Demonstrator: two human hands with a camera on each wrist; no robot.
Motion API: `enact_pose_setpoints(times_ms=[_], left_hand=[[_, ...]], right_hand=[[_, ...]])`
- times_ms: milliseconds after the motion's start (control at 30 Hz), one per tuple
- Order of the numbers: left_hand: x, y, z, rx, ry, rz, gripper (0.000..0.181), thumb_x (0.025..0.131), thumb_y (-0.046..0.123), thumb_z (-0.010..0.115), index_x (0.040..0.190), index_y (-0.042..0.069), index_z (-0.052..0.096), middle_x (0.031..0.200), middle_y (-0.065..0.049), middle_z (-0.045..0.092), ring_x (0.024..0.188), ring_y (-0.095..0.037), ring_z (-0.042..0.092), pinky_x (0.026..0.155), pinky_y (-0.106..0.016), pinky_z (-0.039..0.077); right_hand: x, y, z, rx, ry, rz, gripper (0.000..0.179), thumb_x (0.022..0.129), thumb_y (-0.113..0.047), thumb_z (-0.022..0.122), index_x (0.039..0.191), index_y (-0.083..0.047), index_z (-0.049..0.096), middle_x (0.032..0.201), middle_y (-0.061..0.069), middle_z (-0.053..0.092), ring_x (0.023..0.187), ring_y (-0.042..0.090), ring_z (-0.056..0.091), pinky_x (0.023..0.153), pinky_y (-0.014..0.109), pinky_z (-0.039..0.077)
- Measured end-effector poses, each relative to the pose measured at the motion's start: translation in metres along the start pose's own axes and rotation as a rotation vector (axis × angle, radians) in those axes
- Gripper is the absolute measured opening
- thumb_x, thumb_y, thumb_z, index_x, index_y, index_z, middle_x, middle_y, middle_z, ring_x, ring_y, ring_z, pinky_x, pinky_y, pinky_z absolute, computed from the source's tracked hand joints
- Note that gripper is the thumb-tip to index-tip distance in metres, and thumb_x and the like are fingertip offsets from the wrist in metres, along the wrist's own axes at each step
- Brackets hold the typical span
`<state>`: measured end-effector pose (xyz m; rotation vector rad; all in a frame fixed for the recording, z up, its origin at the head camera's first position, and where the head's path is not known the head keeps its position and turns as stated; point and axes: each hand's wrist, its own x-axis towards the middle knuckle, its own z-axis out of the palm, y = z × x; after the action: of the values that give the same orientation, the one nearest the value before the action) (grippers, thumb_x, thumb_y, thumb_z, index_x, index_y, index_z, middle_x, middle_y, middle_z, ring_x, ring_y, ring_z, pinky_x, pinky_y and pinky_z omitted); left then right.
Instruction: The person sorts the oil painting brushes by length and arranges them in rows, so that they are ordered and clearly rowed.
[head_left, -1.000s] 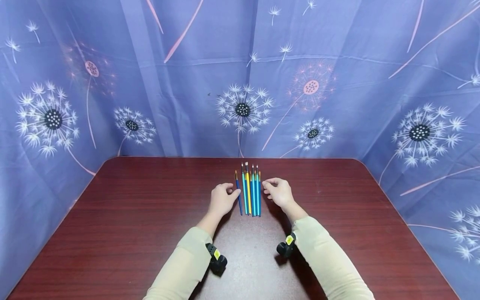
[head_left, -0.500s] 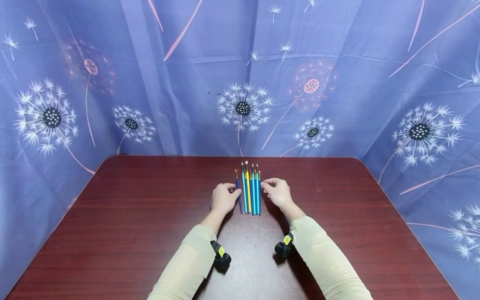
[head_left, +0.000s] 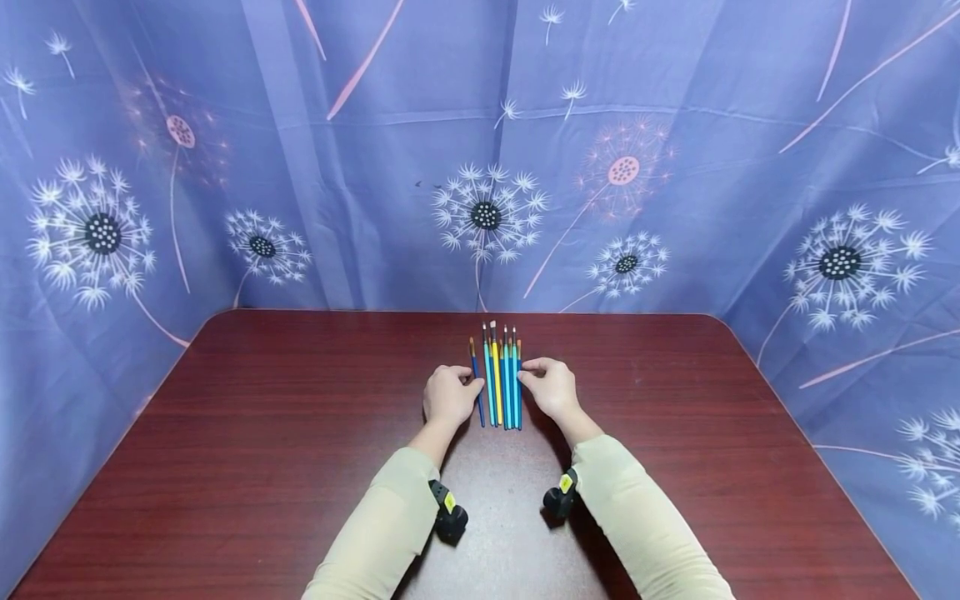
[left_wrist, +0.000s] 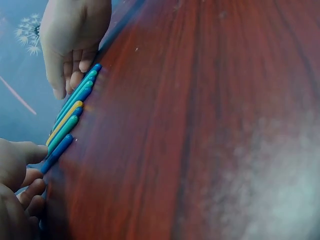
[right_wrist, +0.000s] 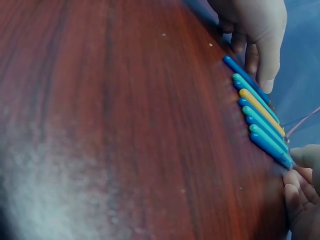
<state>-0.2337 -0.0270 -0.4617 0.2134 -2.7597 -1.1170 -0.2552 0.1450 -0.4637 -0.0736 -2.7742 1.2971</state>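
Several paintbrushes lie side by side on the table, bristles pointing away, with blue and turquoise handles and one yellow-handled paintbrush (head_left: 497, 387) among them. My left hand (head_left: 448, 395) is at the dark blue paintbrush (left_wrist: 59, 150) on the left end, a little apart from the others. Its thumb and fingers pinch that handle from both sides. At the right end, my right hand (head_left: 553, 389) pinches the outermost blue paintbrush (right_wrist: 272, 152) between thumb and fingers. Their bristle ends are partly hidden by the hands in the wrist views.
The dark red wood-grain table (head_left: 300, 400) has its far edge just beyond the bristles. A blue curtain (head_left: 375, 167) printed with dandelions hangs behind it and along both sides. Small black cameras are strapped to both sleeves.
My right hand has moved left onto the outermost paintbrush, its thumb now over the handle. My left hand stays at the dark blue paintbrush, and the row keeps its layout.
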Motion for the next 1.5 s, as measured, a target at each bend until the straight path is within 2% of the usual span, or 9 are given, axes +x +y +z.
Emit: enact_pose_setpoints(times_ms=[400, 600, 833, 1000, 1233, 1500], left_hand=[[-0.002, 0.003, 0.001, 0.049, 0.034, -0.019, 0.032, 0.084, 0.035, 0.07, 0.107, 0.014, 0.073, 0.102, -0.008, 0.066, 0.1, -0.028, 0.06, 0.088, -0.042, 0.048], [-0.008, 0.006, 0.008, 0.007, 0.072, -0.049, 0.031, 0.084, 0.033, 0.07, 0.106, 0.012, 0.073, 0.107, -0.01, 0.064, 0.104, -0.03, 0.054, 0.096, -0.044, 0.041], [-0.014, 0.007, 0.018, 0.043, 0.185, -0.083, 0.029, 0.083, 0.034, 0.071, 0.102, 0.013, 0.075, 0.109, -0.006, 0.059, 0.103, -0.027, 0.046, 0.086, -0.044, 0.035], [-0.017, 0.007, 0.024, 0.038, 0.264, -0.074, 0.025, 0.083, 0.032, 0.071, 0.099, 0.013, 0.076, 0.108, -0.004, 0.061, 0.105, -0.027, 0.045, 0.086, -0.045, 0.032], [-0.017, 0.005, 0.027, 0.033, 0.292, -0.075, 0.019, 0.085, 0.028, 0.069, 0.094, 0.014, 0.077, 0.105, -0.002, 0.063, 0.107, -0.026, 0.047, 0.087, -0.045, 0.032], [-0.015, 0.002, 0.027, 0.016, 0.34, -0.089, 0.016, 0.082, 0.023, 0.067, 0.084, 0.01, 0.076, 0.099, -0.002, 0.065, 0.103, -0.025, 0.049, 0.086, -0.043, 0.033]], right_hand=[[-0.002, -0.005, 0.003, -0.021, -0.008, -0.045, 0.026, 0.086, -0.019, 0.066, 0.107, -0.004, 0.07, 0.092, 0.009, 0.07, 0.085, 0.022, 0.064, 0.072, 0.036, 0.053], [-0.003, -0.005, 0.002, -0.029, -0.002, -0.07, 0.027, 0.086, -0.018, 0.066, 0.108, -0.002, 0.069, 0.092, 0.011, 0.07, 0.084, 0.023, 0.065, 0.072, 0.037, 0.053], [-0.003, -0.002, 0.002, -0.035, 0.0, -0.079, 0.027, 0.087, -0.018, 0.066, 0.108, -0.003, 0.07, 0.092, 0.01, 0.07, 0.085, 0.023, 0.065, 0.073, 0.037, 0.053], [-0.002, 0.001, 0.001, -0.031, -0.002, -0.087, 0.027, 0.086, -0.018, 0.066, 0.108, -0.002, 0.07, 0.092, 0.011, 0.07, 0.086, 0.024, 0.065, 0.075, 0.038, 0.053], [-0.001, 0.008, 0.003, -0.008, 0.034, -0.156, 0.025, 0.085, -0.02, 0.065, 0.102, -0.003, 0.072, 0.084, 0.007, 0.07, 0.078, 0.02, 0.064, 0.068, 0.034, 0.052], [-0.002, 0.004, 0.003, -0.039, -0.003, -0.085, 0.027, 0.087, -0.017, 0.065, 0.11, -0.003, 0.07, 0.094, 0.011, 0.071, 0.088, 0.025, 0.065, 0.076, 0.039, 0.053]])
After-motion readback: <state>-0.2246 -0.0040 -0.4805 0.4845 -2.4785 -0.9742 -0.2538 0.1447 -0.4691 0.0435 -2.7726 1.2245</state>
